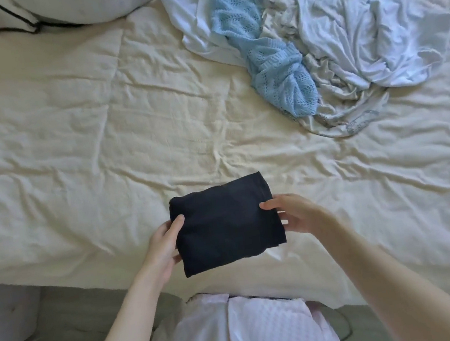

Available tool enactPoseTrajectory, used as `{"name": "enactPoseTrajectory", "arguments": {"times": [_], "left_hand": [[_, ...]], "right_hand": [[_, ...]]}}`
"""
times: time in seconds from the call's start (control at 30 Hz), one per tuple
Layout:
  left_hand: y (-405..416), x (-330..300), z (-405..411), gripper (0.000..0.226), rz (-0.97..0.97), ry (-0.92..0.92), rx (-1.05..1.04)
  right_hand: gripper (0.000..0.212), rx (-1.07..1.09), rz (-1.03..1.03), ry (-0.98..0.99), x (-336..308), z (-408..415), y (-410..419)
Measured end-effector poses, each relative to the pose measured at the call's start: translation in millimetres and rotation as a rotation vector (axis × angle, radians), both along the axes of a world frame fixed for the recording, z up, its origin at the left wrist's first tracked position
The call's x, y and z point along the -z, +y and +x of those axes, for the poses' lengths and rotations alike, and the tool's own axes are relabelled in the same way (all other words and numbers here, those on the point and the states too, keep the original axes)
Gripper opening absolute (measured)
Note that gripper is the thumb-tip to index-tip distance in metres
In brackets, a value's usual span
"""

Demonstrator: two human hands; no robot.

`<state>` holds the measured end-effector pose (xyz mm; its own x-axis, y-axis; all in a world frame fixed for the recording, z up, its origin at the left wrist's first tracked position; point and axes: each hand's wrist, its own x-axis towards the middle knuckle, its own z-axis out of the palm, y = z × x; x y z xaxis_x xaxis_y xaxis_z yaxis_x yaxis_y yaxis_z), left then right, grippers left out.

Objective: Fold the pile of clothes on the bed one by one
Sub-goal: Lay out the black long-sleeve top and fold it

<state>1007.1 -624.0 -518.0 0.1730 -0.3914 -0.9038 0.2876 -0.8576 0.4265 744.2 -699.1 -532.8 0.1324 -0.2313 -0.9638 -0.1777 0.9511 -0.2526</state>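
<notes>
A folded black garment (pixel 226 223) sits just below the middle of the frame, a compact dark rectangle held between both hands over the near edge of the bed (pixel 72 150). The left hand (pixel 162 243) grips its left side, thumb lying on top of the cloth near the upper left corner and the fingers tucked underneath. The right hand (pixel 295 214) takes the opposite side, thumb on the top surface near the right edge, fingers curled below the lower right corner. Whether the garment's underside touches the cream bedcover or is lifted just clear of it cannot be told. Well apart from the hands, in the upper right of the frame, lies the unfolded pile of clothes (pixel 316 44): a light blue openwork knit (pixel 268 50) trailing down its left side, a crumpled white garment (pixel 366 37) on the right, a plain white piece (pixel 193 28) at the far left, and a pale patterned cloth (pixel 339 115) beneath them. A white pillow with dark piping (pixel 34 12) occupies the upper left corner. At the bottom centre the person's pale pink textured top (pixel 253 332) fills the view.
</notes>
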Motion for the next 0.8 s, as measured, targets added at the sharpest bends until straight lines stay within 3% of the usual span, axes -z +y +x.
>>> {"name": "enactPoseTrajectory", "arguments": {"times": [0.4, 0.67, 0.8], "left_hand": [[41, -78, -182, 0.022, -0.157, -0.064, 0.25], [100, -128, -320, 0.021, -0.161, 0.063, 0.307], [88, -149, -362, 0.026, -0.226, 0.091, 0.502]], "right_hand": [[0.023, 0.246, -0.14, -0.053, -77, -186, 113], [0.024, 0.359, -0.189, 0.032, -146, -323, 188], [0.023, 0.483, -0.217, 0.057, -168, -364, 213]]}}
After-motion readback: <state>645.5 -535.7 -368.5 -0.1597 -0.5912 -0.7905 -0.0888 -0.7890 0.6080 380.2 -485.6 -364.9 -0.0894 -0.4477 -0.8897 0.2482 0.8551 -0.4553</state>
